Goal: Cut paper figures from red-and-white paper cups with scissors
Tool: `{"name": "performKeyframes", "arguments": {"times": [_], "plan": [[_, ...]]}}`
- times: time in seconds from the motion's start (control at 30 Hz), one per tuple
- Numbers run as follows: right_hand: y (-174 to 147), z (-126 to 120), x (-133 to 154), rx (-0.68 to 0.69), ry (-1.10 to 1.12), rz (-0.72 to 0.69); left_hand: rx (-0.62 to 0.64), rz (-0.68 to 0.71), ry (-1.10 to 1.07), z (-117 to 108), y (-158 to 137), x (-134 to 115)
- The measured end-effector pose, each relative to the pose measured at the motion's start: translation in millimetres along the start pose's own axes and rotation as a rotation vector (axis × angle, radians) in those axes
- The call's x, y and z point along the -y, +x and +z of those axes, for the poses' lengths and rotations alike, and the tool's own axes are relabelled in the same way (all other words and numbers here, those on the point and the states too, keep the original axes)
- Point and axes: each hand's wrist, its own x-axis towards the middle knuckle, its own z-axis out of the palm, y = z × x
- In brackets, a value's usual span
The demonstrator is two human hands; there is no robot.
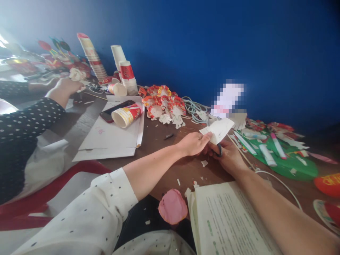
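My left hand (194,143) pinches a small white piece of paper (218,130) between thumb and fingers above the brown table. Close beside it, my right hand (230,156) is closed around the dark handle of a pair of scissors (220,149). The paper covers most of the blades, so I cannot tell whether they are cutting. A small paper scrap (204,163) lies on the table just below the hands. In my lap rests a pink paper circle (173,207), near an open book (236,221) with printed text.
Red-and-white paper flowers (164,102) and a coiled cable (195,109) lie by the blue wall. On a white folder (108,140) are a phone (107,114) and paper cup (127,116); stacked cups (129,79) stand behind. Markers lie on a green disc (294,168). A co-worker's hand (65,86) is at left.
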Motion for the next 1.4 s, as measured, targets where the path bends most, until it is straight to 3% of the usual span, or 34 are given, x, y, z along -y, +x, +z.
{"name": "performKeyframes", "arguments": {"times": [0.2,0.37,0.43,0.63,0.73,0.83,1.0,1.17,1.4], "plan": [[-2,4,7,-0.034,0.035,0.042,-0.046,-0.002,0.0,1,1,2],[0,6,7,-0.094,0.069,0.088,-0.363,0.032,-0.054,1,8,11],[2,7,8,-0.121,0.1,0.095,-0.429,0.038,-0.174,0,12,15],[8,6,10,-0.346,0.298,-0.024,-0.429,-0.015,-0.544,-2,22,28],[11,2,8,-0.495,0.297,-0.108,-0.405,-0.042,-0.586,-1,26,31],[13,-2,5,-0.557,0.24,-0.156,-0.349,-0.078,-0.581,0,27,31],[13,-5,4,-0.475,0.225,-0.172,-0.26,-0.076,-0.603,1,25,30],[10,-1,5,-0.318,0.212,-0.149,-0.328,-0.103,-0.642,0,22,27],[10,11,0,-0.276,0.319,-0.076,-0.377,-0.097,-0.982,8,19,16]]}}
